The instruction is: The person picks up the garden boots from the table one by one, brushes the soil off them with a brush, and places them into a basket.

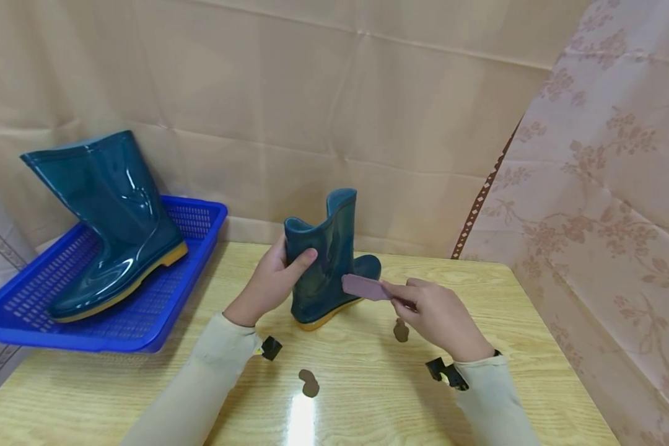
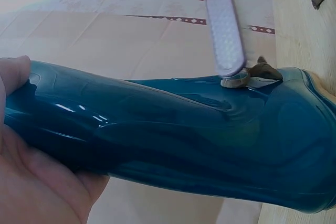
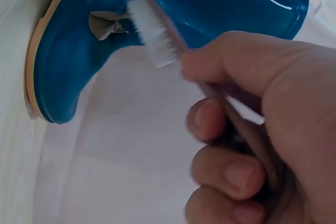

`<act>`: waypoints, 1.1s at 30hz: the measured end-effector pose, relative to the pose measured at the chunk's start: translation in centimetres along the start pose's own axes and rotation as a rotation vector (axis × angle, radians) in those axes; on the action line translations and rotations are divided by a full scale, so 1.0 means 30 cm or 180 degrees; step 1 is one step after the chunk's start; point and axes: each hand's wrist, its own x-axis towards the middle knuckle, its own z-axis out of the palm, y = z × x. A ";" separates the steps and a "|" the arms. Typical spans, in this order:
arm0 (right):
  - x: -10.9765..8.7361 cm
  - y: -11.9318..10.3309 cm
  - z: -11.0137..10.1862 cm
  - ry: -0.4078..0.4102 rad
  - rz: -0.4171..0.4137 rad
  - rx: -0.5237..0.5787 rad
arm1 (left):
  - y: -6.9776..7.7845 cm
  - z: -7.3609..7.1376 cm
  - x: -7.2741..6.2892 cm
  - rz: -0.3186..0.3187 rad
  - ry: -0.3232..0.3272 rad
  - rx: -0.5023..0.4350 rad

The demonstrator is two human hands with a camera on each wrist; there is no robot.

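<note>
A glossy dark green rubber boot (image 1: 323,272) with a yellow sole stands on the table, toe pointing away to the right. My left hand (image 1: 273,279) grips its shaft near the top, thumb across the outside. In my right hand (image 1: 437,313) is the handle of a purple scrub brush (image 1: 366,287), pinched between thumb and fingers. White bristles (image 3: 152,32) face the boot's instep in the right wrist view. Right beside them a brown, mud-like lump (image 3: 105,24) clings to the boot; the left wrist view also shows this lump (image 2: 262,72) at the brush head's tip.
At the left, a blue plastic basket (image 1: 184,291) holds a second green boot (image 1: 117,210), leaning with its toe forward. Two brown lumps lie on the wooden table (image 1: 357,402), one lump (image 1: 309,384) near the front, another (image 1: 401,330) below my right hand. Beige cloth (image 1: 256,124) hangs behind.
</note>
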 end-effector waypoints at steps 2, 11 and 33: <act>-0.003 -0.001 -0.006 -0.0041 0.0052 -0.0064 | 0.001 0.001 0.002 -0.0029 -0.0003 -0.0001; -0.007 -0.015 -0.025 0.0334 0.0163 -0.0178 | 0.001 0.000 -0.001 -0.0041 -0.0069 0.0030; -0.004 -0.023 -0.017 -0.0274 0.0670 0.0008 | 0.000 -0.087 -0.006 -0.0153 -0.0552 0.1080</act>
